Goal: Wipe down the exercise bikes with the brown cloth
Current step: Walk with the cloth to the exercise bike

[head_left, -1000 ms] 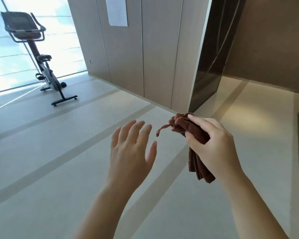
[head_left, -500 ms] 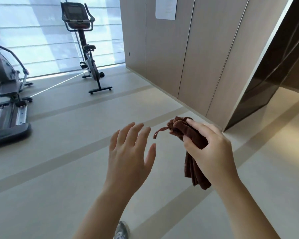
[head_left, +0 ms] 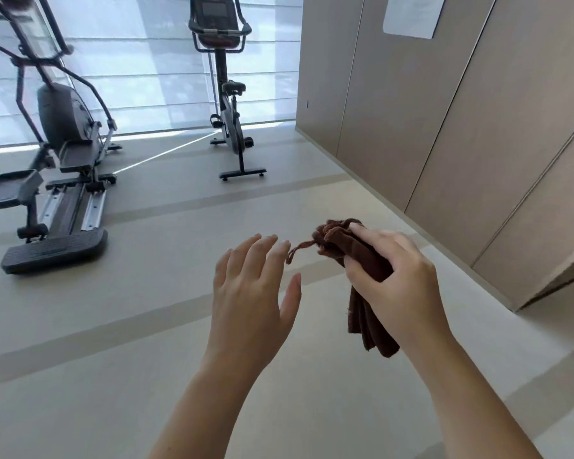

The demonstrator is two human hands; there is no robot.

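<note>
Zero wiping done so far by the look of it: exercise bike (head_left: 227,94) sits well off by the window, left hand (head_left: 251,289) hangs loose and empty, right hand (head_left: 395,279) clutches the bunched brown cloth (head_left: 362,260).

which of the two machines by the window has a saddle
The upright exercise bike on the right, nearer the panelled wall: it has a saddle on a post. The elliptical trainer left of it has foot platforms on rails and no saddle.
</note>
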